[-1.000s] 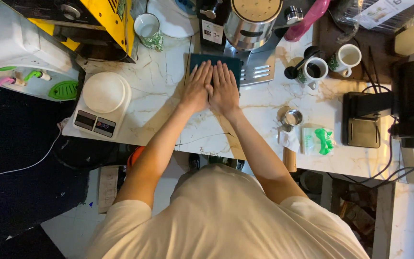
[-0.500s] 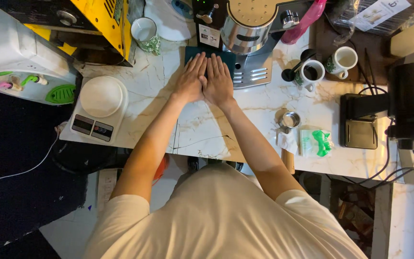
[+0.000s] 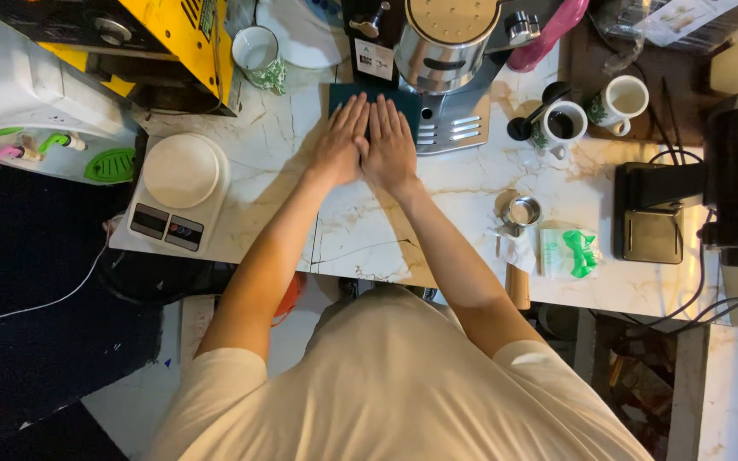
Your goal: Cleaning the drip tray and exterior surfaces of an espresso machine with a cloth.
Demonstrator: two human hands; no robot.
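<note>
Both my hands lie flat, side by side, palms down on the white marble counter (image 3: 266, 171). My left hand (image 3: 341, 142) and my right hand (image 3: 389, 142) press their fingertips onto a dark green cloth (image 3: 341, 96) lying in front of a steel espresso machine (image 3: 450, 51). The fingers are stretched out and close together, holding nothing. The machine's drip grille (image 3: 453, 130) sits just right of my right hand.
A white kitchen scale (image 3: 179, 189) stands at the left. A green-patterned mug (image 3: 256, 53) is behind it. Two more mugs (image 3: 567, 124) (image 3: 621, 101) stand at the right, with a portafilter (image 3: 518, 218), a green toy on a packet (image 3: 580, 252) and a black grinder (image 3: 728, 179). A yellow box (image 3: 177, 47) is back left.
Both hands have slid together a little farther from me, up onto the dark green cloth toward the espresso machine. They stay flat and side by side.
</note>
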